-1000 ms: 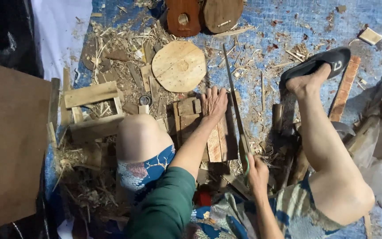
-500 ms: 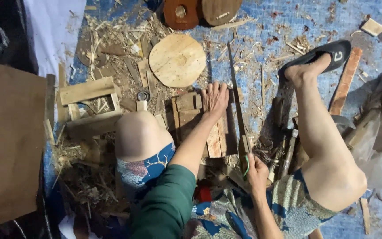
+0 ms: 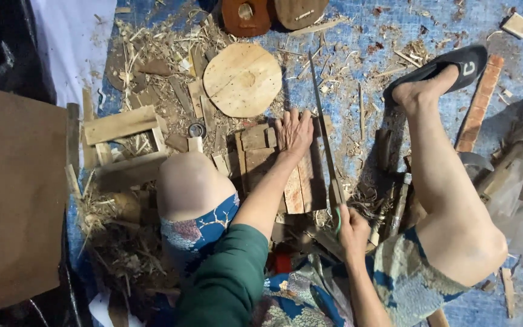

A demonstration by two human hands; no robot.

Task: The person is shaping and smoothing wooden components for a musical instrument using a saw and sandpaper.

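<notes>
Gripping the saw handle, my right hand (image 3: 352, 230) is closed around it; the handsaw (image 3: 324, 133) blade runs forward beside the wooden board (image 3: 301, 181), which my flat left hand (image 3: 293, 134) presses down.

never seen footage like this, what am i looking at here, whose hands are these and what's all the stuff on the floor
One picture, from a camera worn on a person's head, looking down at their own hands and legs. No machine here. The left hand lies flat, pressing on a wood plank. The right hand has its fingers closed round the handle of a long saw, whose blade runs along the plank's right edge. They sit on a blue tarp strewn with shavings and offcuts. Further off lie a round wood disc and two small guitar-shaped bodies. The right foot wears a black sandal.
</notes>
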